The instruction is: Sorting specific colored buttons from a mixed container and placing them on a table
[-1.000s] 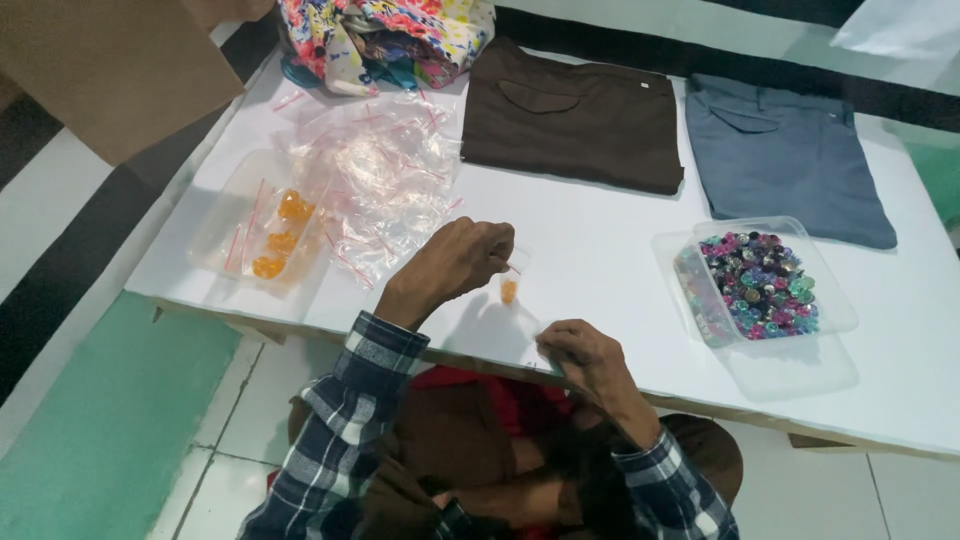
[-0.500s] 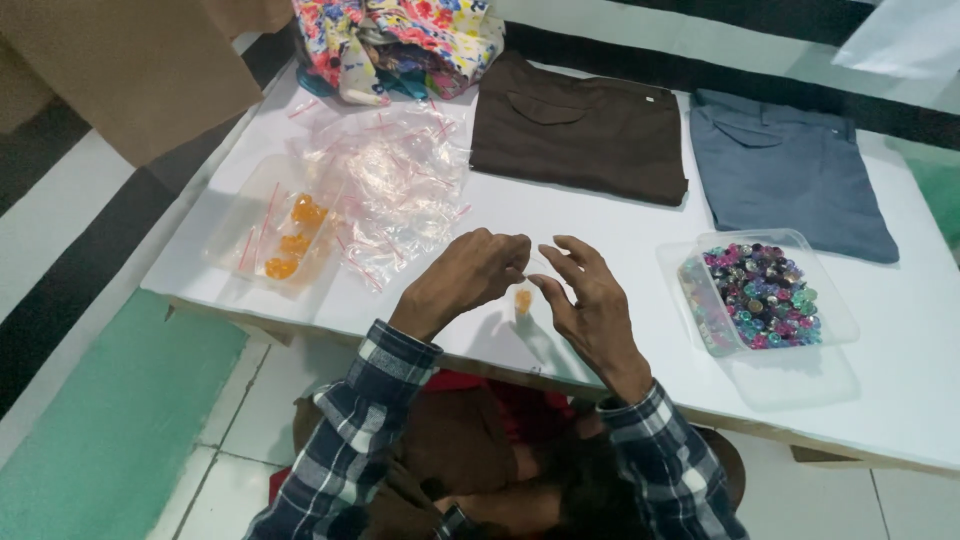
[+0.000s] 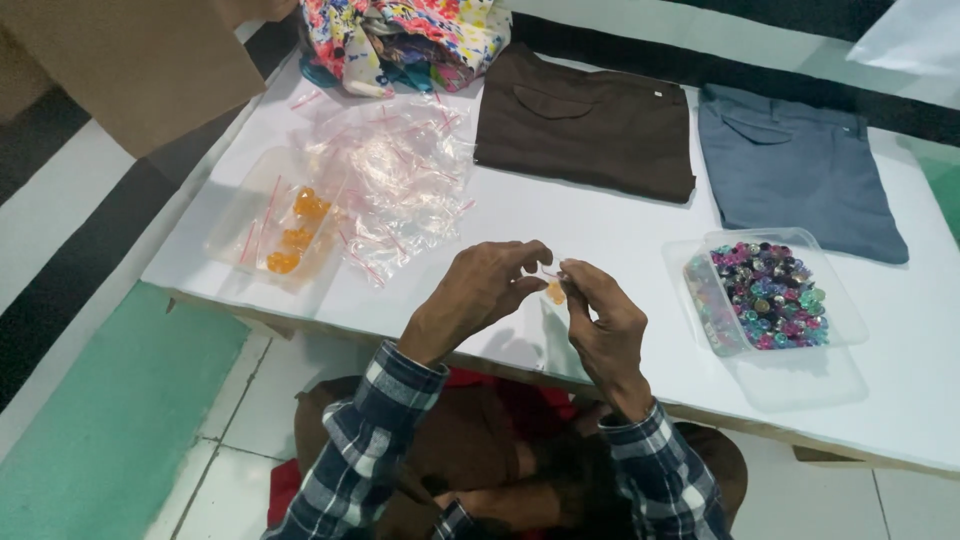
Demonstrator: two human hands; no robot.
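Note:
My left hand and my right hand meet above the white table's near edge. Both pinch the top of a small clear zip bag with something orange inside. A pile of empty clear zip bags lies to the left of my hands. A clear tray at the far left holds filled bags with orange pieces. On the right a clear box of multicoloured beads stands open.
A folded brown garment and a folded grey-blue garment lie at the back of the table. Colourful patterned fabric is bunched at the back left. A brown cardboard sheet leans at the upper left.
My right hand has come up from the table's near edge to join my left hand at the small bag. Both hands now hold it at its top.

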